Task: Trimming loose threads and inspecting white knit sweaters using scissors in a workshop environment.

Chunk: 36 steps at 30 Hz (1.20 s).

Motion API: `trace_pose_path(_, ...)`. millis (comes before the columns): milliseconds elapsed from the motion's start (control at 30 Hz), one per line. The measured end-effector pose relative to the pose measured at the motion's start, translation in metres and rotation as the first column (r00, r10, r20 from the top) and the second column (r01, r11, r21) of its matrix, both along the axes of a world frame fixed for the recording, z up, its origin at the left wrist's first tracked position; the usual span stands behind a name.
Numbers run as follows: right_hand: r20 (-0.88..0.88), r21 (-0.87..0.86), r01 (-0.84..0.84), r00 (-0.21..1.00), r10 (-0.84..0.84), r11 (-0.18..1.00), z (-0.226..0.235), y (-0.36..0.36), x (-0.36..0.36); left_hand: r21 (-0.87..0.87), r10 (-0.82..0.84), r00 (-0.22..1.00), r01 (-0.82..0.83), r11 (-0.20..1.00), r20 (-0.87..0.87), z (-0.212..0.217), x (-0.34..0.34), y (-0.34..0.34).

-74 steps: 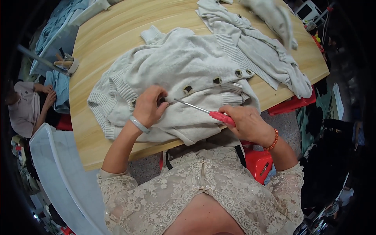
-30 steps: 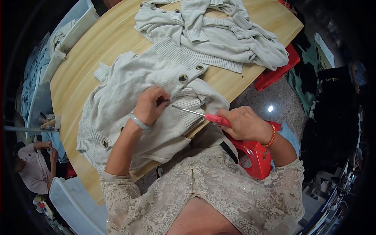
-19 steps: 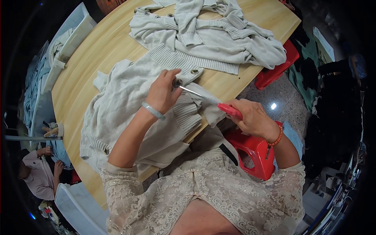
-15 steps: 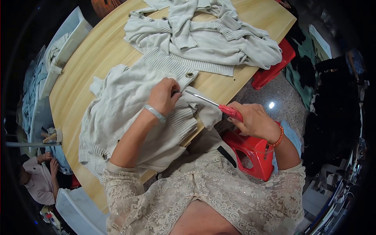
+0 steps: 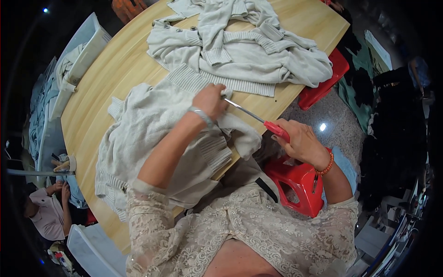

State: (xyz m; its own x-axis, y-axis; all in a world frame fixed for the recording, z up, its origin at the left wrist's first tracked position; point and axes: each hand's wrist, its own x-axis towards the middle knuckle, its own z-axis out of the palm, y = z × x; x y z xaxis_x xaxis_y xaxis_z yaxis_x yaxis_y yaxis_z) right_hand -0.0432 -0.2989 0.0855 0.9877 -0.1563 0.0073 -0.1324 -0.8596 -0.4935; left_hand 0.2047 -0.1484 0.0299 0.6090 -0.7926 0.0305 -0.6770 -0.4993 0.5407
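Observation:
A pale grey-white knitted cardigan (image 5: 138, 124) with ribbed bands lies bunched on the table in front of me. My left hand (image 5: 211, 102) is closed, pinching the ribbed edge of the cardigan, where a button (image 5: 226, 93) shows beside the fingertips. My right hand (image 5: 297, 143) is wrapped round the red handle of a tool (image 5: 278, 131) with a long, thin metal shaft. The shaft slants up and left, its tip close to the button and the left fingers. Whether the tip touches the cloth I cannot tell.
Another pale buttoned cardigan (image 5: 258, 57) lies on the wooden table (image 5: 101, 87) farther off. Red stools (image 5: 302, 184) stand by the right edge. White bins (image 5: 85, 55) with clothes flank the left side. Another person (image 5: 48, 210) sits at lower left, handling blue cloth.
My left hand has moved up and right along the ribbed band to the button, which was uncovered before. The tool has shifted slightly right, its tip now near the button.

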Motion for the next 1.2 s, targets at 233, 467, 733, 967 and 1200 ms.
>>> trace_pose_path(233, -0.289, -0.124, 0.015, 0.956, -0.050, 0.992, 0.002, -0.011, -0.005, 0.019, -0.080, 0.987, 0.083, 0.996, -0.141, -0.025, 0.011, 0.001)
trace_pose_path(467, -0.155, -0.068, 0.004, 0.988, -0.015, 0.998, -0.002, -0.012, 0.011, -0.025, -0.009, 0.983, 0.004, 1.000, -0.181, -0.033, 0.014, 0.003)
trace_pose_path(733, -0.092, 0.106, 0.003, 0.996, 0.007, 0.994, -0.004, 0.002, 0.018, -0.238, 0.099, 0.993, -0.080, 0.968, 0.069, -0.018, -0.021, 0.053)
trace_pose_path(967, 0.194, -0.162, -0.023, 0.979, 0.055, 0.987, -0.019, 0.026, 0.054, -0.293, 0.574, 0.696, -0.493, 0.819, 0.432, 0.048, -0.073, 0.255)
trace_pose_path(1200, 0.248, -0.279, -0.038, 0.963, 0.110, 0.960, -0.016, 0.072, 0.116, -0.253, 0.731, 0.671, -0.691, 0.677, 0.124, 0.009, -0.074, 0.352)
